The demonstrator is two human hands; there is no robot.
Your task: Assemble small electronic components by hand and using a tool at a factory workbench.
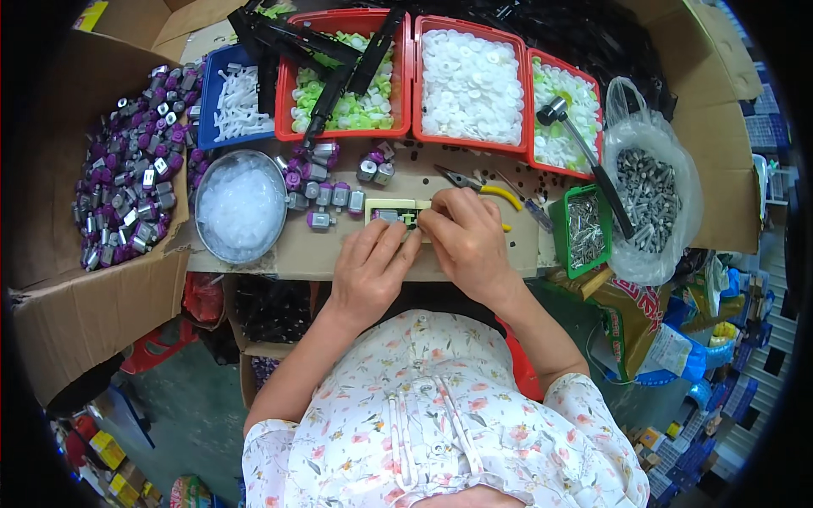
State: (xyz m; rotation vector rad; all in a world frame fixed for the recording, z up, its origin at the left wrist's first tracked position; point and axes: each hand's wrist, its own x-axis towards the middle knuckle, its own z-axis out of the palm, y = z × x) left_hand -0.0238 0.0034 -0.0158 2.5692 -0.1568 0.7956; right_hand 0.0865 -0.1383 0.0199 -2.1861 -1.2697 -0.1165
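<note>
A cream rectangular fixture (398, 203) lies on the surface (318, 258), a silver motor (387, 215) inside. The left hand's (370, 271) fingers crowd its near edge, the right hand's (466, 240) its right end; their grip cannot be told. Purple-ended motors (340, 196) sit left, yellow-handled pliers (475, 184) right.

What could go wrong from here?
The hammer lies slanted over the rightmost red bin, so a bump might make it slide. The pliers lie close by the right hand and could get knocked. The green tray sits near the front edge of the table; tipped, it could spill its metal pieces.
</note>
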